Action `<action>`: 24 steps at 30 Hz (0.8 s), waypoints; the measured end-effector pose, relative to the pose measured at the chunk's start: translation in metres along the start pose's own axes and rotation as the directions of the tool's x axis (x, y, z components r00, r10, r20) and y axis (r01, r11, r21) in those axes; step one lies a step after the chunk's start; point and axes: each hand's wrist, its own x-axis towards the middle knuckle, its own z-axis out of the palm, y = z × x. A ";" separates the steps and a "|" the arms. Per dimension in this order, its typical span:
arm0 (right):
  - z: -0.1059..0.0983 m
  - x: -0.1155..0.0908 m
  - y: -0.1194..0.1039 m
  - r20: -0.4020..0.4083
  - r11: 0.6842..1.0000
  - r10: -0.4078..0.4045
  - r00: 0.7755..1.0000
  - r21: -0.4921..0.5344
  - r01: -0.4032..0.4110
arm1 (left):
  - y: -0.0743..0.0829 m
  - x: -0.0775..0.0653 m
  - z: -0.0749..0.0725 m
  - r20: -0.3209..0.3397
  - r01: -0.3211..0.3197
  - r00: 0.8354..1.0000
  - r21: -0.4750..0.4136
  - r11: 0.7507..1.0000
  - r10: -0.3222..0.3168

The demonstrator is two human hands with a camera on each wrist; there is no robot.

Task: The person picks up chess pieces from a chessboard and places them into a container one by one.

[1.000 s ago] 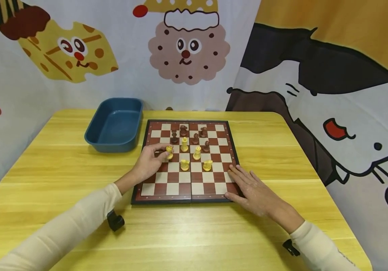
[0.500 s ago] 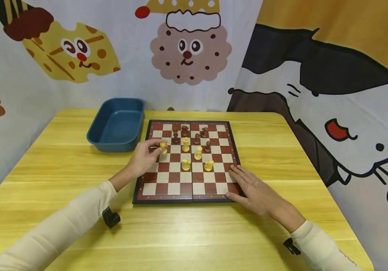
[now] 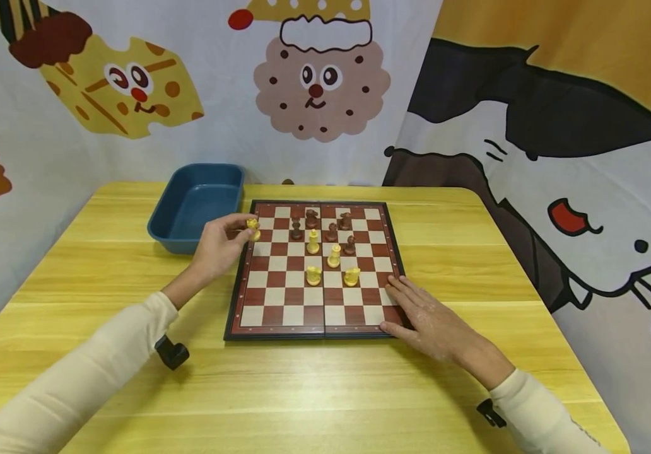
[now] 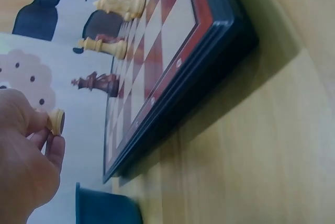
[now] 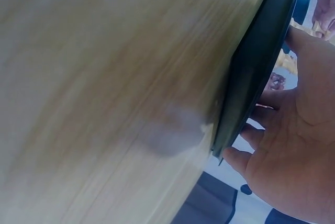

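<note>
My left hand (image 3: 216, 247) pinches a yellow chess piece (image 3: 254, 229) between thumb and fingers, above the chessboard's left edge. The left wrist view shows this piece's round base (image 4: 56, 122) lifted clear of the chessboard (image 4: 157, 46); the fingers partly hide its upper part. My right hand (image 3: 430, 321) rests on the right edge of the chessboard (image 3: 274, 314), fingers stretched out. On the squares stand a tall yellow piece (image 3: 313, 242), another yellow piece (image 3: 334, 256) and two yellow knights (image 3: 313, 276). Several dark brown pieces (image 3: 296, 229) stand farther back.
A blue plastic bin (image 3: 169, 244) stands at the back left of the yellow wooden table (image 3: 303, 391), beside the board. A cartoon-print cloth (image 3: 212, 151) hangs behind the table.
My left hand has carried the yellow chess piece left and back, from the squares to the board's left edge near the blue bin. My right hand has stayed at the board's right edge.
</note>
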 end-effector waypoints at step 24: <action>0.000 -0.002 0.001 -0.009 1.000 -0.005 1.000 0.005 0.005 | -0.002 0.011 -0.045 -0.158 0.094 0.984 0.097 0.991 -0.078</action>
